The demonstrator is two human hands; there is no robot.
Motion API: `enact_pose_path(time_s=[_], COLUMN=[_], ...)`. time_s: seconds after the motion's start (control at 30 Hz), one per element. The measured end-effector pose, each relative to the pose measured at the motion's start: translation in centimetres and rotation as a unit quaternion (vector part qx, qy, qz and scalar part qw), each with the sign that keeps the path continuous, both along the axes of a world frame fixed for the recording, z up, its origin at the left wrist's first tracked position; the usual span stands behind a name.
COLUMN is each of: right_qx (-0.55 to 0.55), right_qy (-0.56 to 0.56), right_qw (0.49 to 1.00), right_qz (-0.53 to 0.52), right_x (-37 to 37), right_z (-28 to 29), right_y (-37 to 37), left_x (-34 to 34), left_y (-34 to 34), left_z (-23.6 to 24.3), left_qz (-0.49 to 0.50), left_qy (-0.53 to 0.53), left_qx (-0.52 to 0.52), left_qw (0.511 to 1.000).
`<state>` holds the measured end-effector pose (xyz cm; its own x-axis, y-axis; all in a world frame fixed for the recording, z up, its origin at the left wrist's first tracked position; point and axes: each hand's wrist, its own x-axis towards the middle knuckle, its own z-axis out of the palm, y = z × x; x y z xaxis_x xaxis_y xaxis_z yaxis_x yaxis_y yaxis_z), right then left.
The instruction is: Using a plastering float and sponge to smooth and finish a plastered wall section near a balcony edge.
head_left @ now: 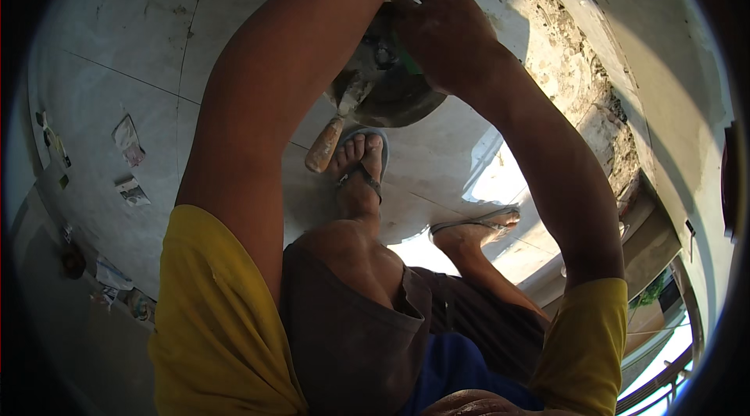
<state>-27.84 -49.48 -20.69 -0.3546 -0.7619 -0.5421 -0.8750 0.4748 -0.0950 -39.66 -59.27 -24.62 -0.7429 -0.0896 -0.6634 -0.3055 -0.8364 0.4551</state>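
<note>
My left arm (273,64) reaches up across the view, and its hand lies beyond the top edge. My right hand (445,37) is over a dark round basin (406,107), back of the hand upward and fingers curled. Beneath its palm a bit of something green (409,62) shows; the rest of it is hidden. A scraper (336,123) with a worn wooden handle leans on the near left rim of the basin, its blade coated with pale residue. Dark contents in the basin are mostly covered by my arm and hand.
My sandalled feet (361,158) stand on the pale tiled floor (117,33) just below the basin. Crumpled scraps (129,140) lie at the left. Rough mortar rubble (590,64) runs along the wall base at right, partly sunlit.
</note>
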Motion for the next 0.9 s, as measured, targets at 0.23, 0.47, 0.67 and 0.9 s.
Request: enact_pose_path(time_s=[0.23, 0.47, 0.67, 0.9], right_qx=[-0.009, -0.162, -0.221, -0.217], right_qy=[0.171, -0.086, -0.065, -0.009], right_qw=[0.964, 0.938, 0.911, 0.907], right_qz=[0.203, -0.294, -0.341, -0.360], right_x=[4.8, 8.4, 11.3, 11.9], right_z=[0.0, 2.2, -1.2, -3.8], right_y=[0.3, 5.9, 5.3, 3.7], left_x=[0.4, 0.1, 0.9, 0.2], left_y=[0.2, -0.3, 0.0, 0.3], left_z=[-0.4, -1.1, 0.0, 0.0], left_qz=[-0.013, -0.010, 0.004, 0.019], left_qy=[0.033, 0.031, 0.033, 0.018], left_qx=[0.006, 0.009, 0.006, 0.012], left_qw=[0.999, 0.999, 0.999, 1.000])
